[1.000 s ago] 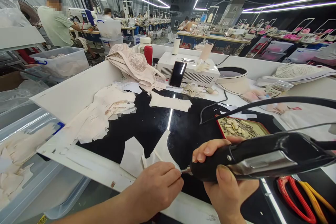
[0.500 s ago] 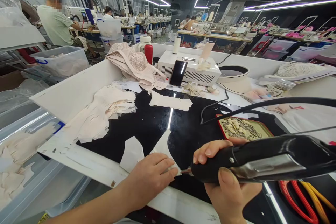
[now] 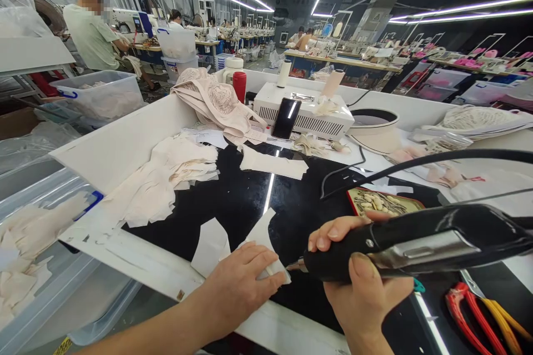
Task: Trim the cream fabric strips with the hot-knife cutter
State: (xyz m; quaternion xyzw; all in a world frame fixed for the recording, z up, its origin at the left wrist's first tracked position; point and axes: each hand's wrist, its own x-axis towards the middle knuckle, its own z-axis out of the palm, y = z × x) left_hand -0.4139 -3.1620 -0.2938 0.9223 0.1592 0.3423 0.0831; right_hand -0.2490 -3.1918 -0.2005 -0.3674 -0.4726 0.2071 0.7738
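My left hand is curled over a pale fabric piece at the near edge of the black work surface, thumb and fingers closed on its right end. My right hand is wrapped around a black corded hand tool with a metal lever along its side. The tool's narrow metal tip points left, right at the fabric's edge beside my left fingertips; whether it touches is hard to tell. Another pale piece lies flat just left of it.
Stacked beige cut pieces lie left, and a single strip lies farther back. Red and yellow-handled tools sit at lower right. Behind my right hand is a tray of seeds. The black cable arches across the right side.
The tool has tilted slightly, its rear end higher and farther left. The held fabric's right end has turned up a little by my left fingers. The view has shifted slightly.
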